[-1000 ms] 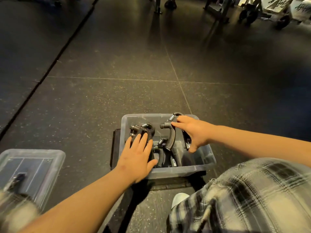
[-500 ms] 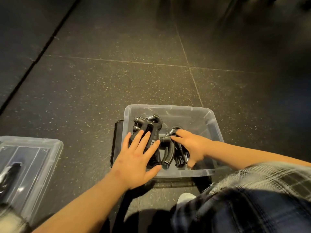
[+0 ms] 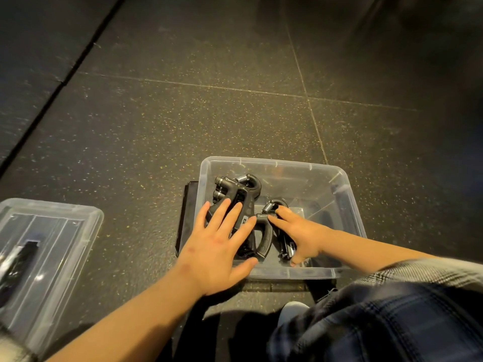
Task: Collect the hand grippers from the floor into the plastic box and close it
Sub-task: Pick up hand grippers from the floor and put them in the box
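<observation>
Plastic box (image 3: 287,163): clear and open-topped, it stands on the floor (image 3: 183,113) just in front of us, on a dark flat mat (image 3: 187,212) that shows along its left side.
Hand grippers (image 3: 235,189): black with steel springs. A stack lies at the left of the box and at least one more lies just right of it. Every one we see is inside, but we cannot tell the exact count.
Left hand (image 3: 217,246): fingers straight and spread, lying flat on the left stack, with the thumb out along the near wall.
Right hand (image 3: 300,231): fingers stretched over the right-hand gripper, the forefinger tip on its knurled end and the thumb pointing down by the near wall. It curls round nothing that we can see.
Lid (image 3: 49,231): clear and flat on the floor, well apart to the left. We cannot make out the dark thing showing at it.
Step in hand: we judge the collecting done or nearly so. We are pressing the grippers down to settle them in the box.
Next move: we lift both hands away, reach left for the lid and carry it over. We then square it to the rim and press it down. Any spring or handle standing proud of the rim would stop it seating.
</observation>
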